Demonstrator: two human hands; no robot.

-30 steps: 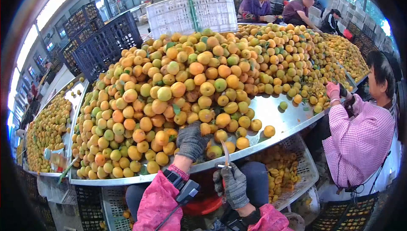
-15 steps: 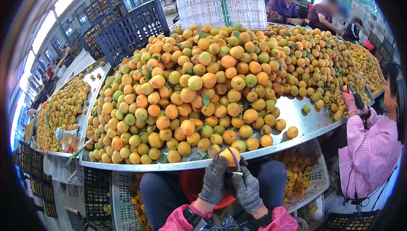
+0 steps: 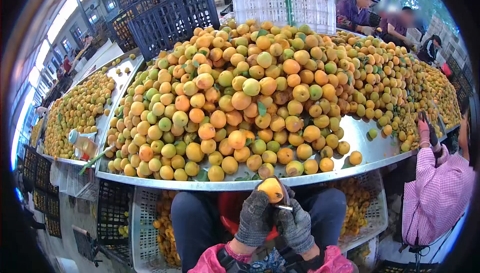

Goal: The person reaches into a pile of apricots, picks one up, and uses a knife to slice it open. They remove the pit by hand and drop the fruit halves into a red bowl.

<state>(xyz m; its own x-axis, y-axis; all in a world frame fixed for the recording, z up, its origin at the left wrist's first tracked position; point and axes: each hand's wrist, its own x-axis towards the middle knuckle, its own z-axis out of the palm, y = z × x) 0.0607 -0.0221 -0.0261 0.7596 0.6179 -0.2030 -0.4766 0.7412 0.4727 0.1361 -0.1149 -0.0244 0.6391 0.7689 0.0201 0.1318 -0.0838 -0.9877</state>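
Observation:
My left hand point(image 3: 253, 219), in a grey glove, is closed round an orange-yellow fruit point(image 3: 271, 190) just in front of the metal table's edge. My right hand point(image 3: 295, 227), gloved too, grips a small tool with a dark curved strip and a short metal end point(image 3: 285, 207), which lies against the fruit's right side. Beyond my hands a big heap of orange, yellow and green fruit point(image 3: 240, 100) covers much of the metal table point(image 3: 367, 140).
Crates of fruit pieces point(image 3: 375, 193) stand below the table on both sides of my legs. A bottle point(image 3: 82, 144) lies at the left. Dark point(image 3: 172, 23) and white crates point(image 3: 284, 4) rise behind the heap. A co-worker in a checked sleeve point(image 3: 430, 193) is at the right.
The view has shifted, so the table and heap sit a little further right and higher. The fruit in my left hand has turned, showing a dark spot. The co-worker's hands at the right have moved.

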